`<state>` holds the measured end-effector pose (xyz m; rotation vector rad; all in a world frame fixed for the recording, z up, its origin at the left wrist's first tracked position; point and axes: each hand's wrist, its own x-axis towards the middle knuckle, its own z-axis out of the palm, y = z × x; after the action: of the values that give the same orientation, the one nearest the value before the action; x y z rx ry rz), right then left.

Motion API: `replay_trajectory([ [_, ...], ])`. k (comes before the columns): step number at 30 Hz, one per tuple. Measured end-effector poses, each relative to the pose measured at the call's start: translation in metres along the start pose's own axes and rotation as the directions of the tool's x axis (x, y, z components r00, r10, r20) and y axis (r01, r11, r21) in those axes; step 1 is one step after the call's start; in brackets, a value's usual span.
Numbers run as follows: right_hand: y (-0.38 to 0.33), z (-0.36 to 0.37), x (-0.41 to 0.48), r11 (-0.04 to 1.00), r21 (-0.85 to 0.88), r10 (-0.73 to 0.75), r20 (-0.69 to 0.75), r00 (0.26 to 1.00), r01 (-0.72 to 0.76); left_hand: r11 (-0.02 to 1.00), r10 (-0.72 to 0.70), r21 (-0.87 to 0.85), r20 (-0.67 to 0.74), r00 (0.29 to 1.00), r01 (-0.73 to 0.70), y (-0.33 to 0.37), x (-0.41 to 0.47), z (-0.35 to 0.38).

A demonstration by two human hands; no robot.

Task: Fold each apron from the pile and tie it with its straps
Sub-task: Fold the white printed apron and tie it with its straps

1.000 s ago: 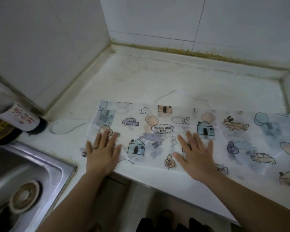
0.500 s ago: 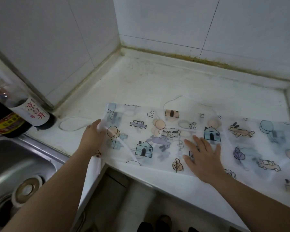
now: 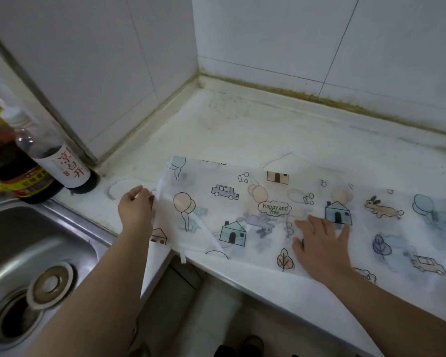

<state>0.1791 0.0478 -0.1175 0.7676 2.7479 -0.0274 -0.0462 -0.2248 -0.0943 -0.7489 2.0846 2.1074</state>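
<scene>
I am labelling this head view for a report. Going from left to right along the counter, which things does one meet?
White-labelled bottle → left hand, pinching the edge of the apron → "Happy and free" print → right hand, flat on the apron → rabbit print.
</scene>
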Motion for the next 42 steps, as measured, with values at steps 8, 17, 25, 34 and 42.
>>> replay_trajectory([
  [8,-0.004,-0.002,-0.001,1.000,-0.007,0.012,-0.043,0.999,-0.012,0.979,0.038,-0.196,-0.131,0.991,-0.063,0.037,0.014,-0.034],
  [17,-0.007,-0.007,-0.002,0.999,-0.038,-0.003,-0.051,0.999,0.001,0.739,0.653,0.211,0.010,0.757,-0.640,0.125,-0.001,-0.008],
  [25,-0.010,-0.013,-0.005,0.999,-0.046,-0.007,-0.020,1.000,0.006,0.756,0.645,0.157,-0.016,0.764,-0.635,0.170,-0.013,0.016],
  [34,-0.012,-0.016,-0.002,0.999,-0.048,-0.001,-0.010,1.000,0.000,0.692,0.112,0.703,0.122,0.986,-0.166,0.129,0.002,0.007],
  [42,-0.008,-0.012,-0.001,0.999,-0.037,-0.019,-0.019,1.000,0.018,0.388,0.233,0.793,0.407,0.883,-0.469,0.035,-0.034,0.021],
])
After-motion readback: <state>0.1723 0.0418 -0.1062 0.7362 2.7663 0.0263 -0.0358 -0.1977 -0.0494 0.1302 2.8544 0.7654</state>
